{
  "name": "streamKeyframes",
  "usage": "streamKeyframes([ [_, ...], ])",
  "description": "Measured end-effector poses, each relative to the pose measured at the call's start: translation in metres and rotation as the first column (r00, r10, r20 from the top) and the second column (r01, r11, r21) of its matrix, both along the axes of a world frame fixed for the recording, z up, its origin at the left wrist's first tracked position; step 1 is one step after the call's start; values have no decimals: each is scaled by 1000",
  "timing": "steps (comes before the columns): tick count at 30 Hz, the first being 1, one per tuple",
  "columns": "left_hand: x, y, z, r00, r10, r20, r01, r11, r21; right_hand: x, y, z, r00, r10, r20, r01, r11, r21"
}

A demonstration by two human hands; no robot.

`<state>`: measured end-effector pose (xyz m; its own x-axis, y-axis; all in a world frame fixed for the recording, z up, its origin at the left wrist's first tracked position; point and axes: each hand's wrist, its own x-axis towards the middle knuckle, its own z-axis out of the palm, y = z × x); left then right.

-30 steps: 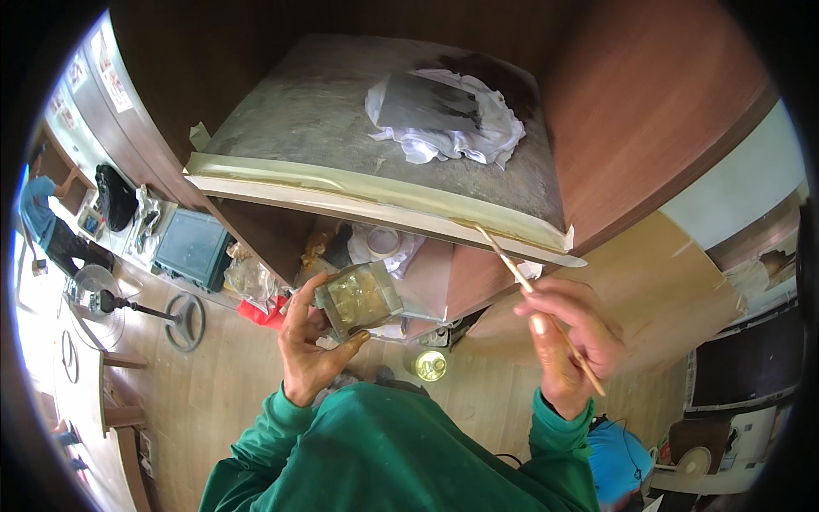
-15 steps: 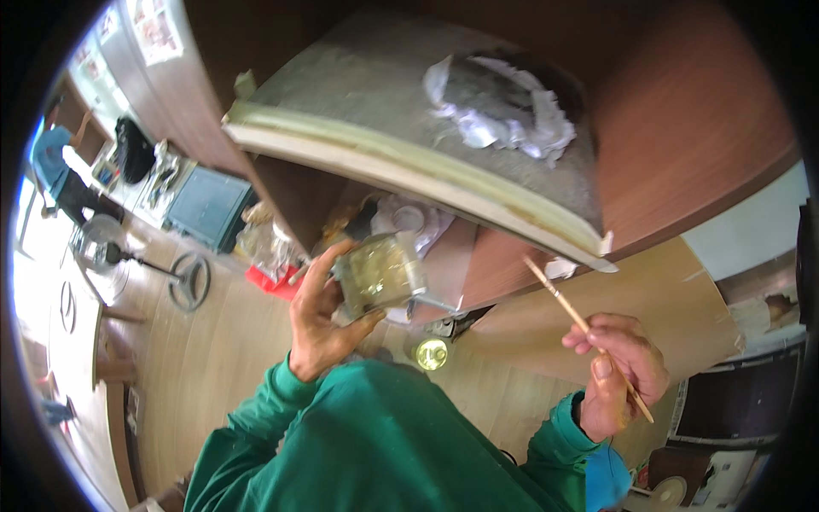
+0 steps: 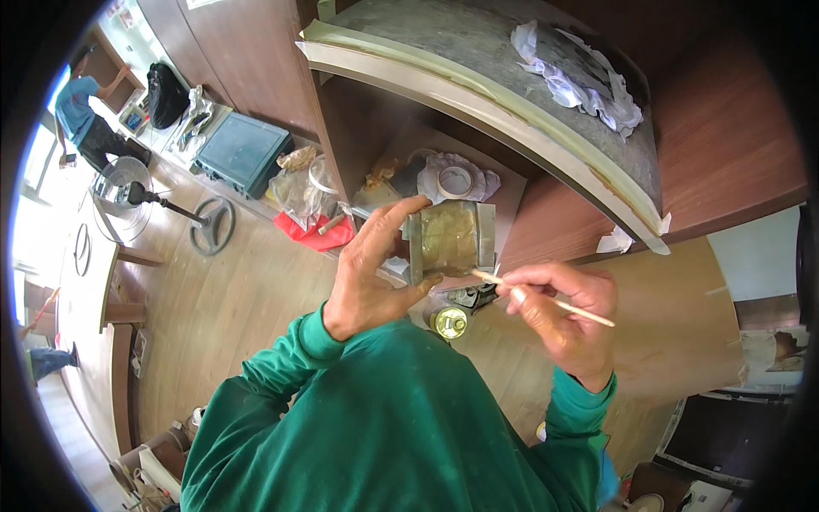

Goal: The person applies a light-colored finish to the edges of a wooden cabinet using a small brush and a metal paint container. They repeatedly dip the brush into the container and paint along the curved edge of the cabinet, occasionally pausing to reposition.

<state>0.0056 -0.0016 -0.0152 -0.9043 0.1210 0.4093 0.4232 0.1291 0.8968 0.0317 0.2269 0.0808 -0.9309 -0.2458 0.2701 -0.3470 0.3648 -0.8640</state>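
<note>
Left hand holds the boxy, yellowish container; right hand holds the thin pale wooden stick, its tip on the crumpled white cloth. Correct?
No: the head view shows the wooden stick with its tip at the lower edge of the container, not the cloth.

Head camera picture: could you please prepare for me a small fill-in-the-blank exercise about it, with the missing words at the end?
1. Of the left hand and the right hand, the ____ one holds the thin stick-like tool.
2. In the picture, the fan is to the ____ of the square container.
3. The person's sleeves are ____ in colour.

Missing words: right; left; green.
</note>
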Motion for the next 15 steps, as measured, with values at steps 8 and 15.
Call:
streamKeyframes([
  [8, -20, -15, 4, 996, -50, -72, 47, 998, -39, -3, -23, 6, 993, -113, -41, 116, 990, 74],
  [15, -23, -33, -1, 990, -132, 54, 133, 991, -17, 9, -48, -1, 983, -178, 51, 175, 983, 52],
])
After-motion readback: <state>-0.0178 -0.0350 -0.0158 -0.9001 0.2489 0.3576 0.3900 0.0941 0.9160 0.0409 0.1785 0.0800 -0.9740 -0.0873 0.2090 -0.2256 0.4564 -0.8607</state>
